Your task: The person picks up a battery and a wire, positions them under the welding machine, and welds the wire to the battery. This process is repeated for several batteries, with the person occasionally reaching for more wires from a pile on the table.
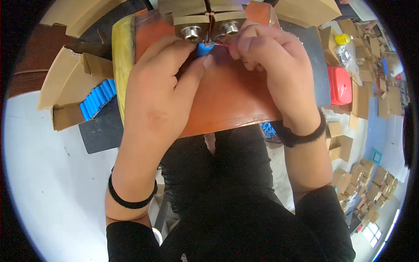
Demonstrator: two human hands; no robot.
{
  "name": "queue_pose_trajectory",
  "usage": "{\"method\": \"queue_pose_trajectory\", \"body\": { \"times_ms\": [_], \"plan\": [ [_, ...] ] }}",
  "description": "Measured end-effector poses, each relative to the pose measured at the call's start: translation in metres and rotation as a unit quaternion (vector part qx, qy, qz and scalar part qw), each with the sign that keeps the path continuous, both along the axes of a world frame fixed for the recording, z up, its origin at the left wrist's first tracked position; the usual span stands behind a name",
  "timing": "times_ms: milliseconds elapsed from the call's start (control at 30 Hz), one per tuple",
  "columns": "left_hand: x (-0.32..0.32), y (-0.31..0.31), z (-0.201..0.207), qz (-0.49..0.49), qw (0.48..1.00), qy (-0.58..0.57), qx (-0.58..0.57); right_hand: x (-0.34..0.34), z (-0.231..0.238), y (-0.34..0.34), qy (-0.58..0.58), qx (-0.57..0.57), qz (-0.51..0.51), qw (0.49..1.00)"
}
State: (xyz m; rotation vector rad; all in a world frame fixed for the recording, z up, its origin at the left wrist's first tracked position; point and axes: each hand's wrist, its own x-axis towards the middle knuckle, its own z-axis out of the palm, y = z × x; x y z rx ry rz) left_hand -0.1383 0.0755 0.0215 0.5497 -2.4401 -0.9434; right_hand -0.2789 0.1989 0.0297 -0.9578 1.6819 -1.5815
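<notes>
My left hand (159,89) pinches a small blue cylindrical battery cell (204,49) between thumb and fingers. The cell's top end sits right under the pointed electrode tips of a metal machine head (192,22), which looks like a spot welder. With its fingertips closed, my right hand (286,65) holds a thin red wire (223,45) just right of the cell. The wire runs toward the cell's top; whether it is joined there is too small to tell. Below both hands lies an orange-brown work surface (231,94).
An open cardboard box (65,83) with several blue cells (99,98) stands at the left. A red plastic container (339,85) and a bottle with a yellow cap (342,39) are at the right. More blue cells (269,130) show below the board's edge. Cardboard boxes (362,183) pile up beyond.
</notes>
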Motion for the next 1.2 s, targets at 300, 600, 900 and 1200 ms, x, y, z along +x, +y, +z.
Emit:
{"method": "queue_pose_trajectory", "body": {
  "times_ms": [300, 600, 900, 1200],
  "plan": [
    [0.002, 0.002, -0.001, -0.002, 1.000, 0.010, -0.022, -0.002, -0.004, 0.001, 0.006, -0.019, 0.004, 1.000],
    [0.001, 0.003, -0.002, 0.010, 0.999, 0.006, -0.030, 0.002, -0.002, -0.002, -0.004, 0.024, 0.006, 1.000],
    [0.001, 0.001, -0.010, 0.014, 0.998, 0.058, -0.024, -0.002, -0.009, -0.001, 0.014, -0.027, 0.004, 1.000],
    [0.002, 0.008, -0.001, -0.027, 0.997, -0.004, 0.068, -0.001, -0.014, 0.007, 0.111, -0.034, 0.010, 0.993]
  ]
}}
